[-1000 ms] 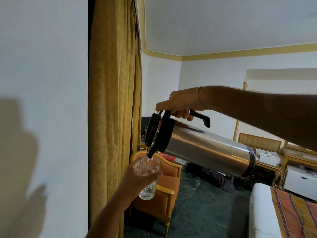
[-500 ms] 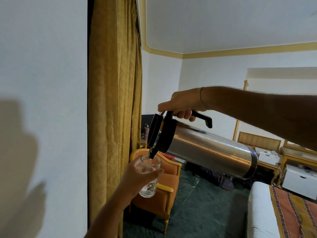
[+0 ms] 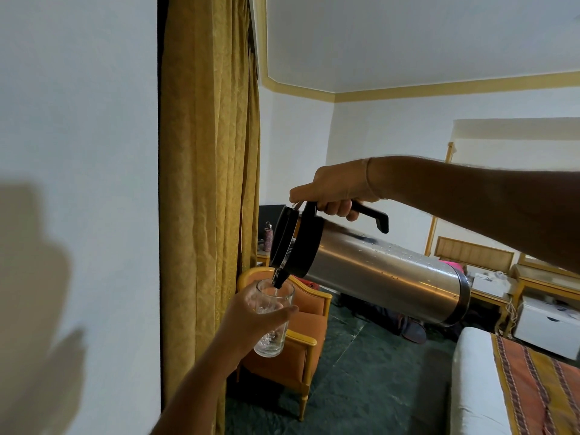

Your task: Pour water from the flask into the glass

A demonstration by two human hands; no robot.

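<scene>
A steel flask [image 3: 383, 279] with a black lid and handle is tipped almost on its side in mid-air. My right hand [image 3: 334, 191] grips its handle from above. The black spout points down into the mouth of a clear glass [image 3: 272, 321], and a thin stream of water runs into it. A little water sits at the bottom of the glass. My left hand [image 3: 251, 321] is wrapped around the glass from the left and holds it upright below the spout.
A gold curtain [image 3: 207, 183] hangs close on the left beside a white wall. An orange armchair [image 3: 306, 350] stands right under the glass. A bed with a striped cover [image 3: 533, 387] is at the lower right, and wooden furniture [image 3: 474, 255] lines the far wall.
Both hands, the flask and the glass have drifted slightly right in the view. The flask stays tipped and the pour goes on.
</scene>
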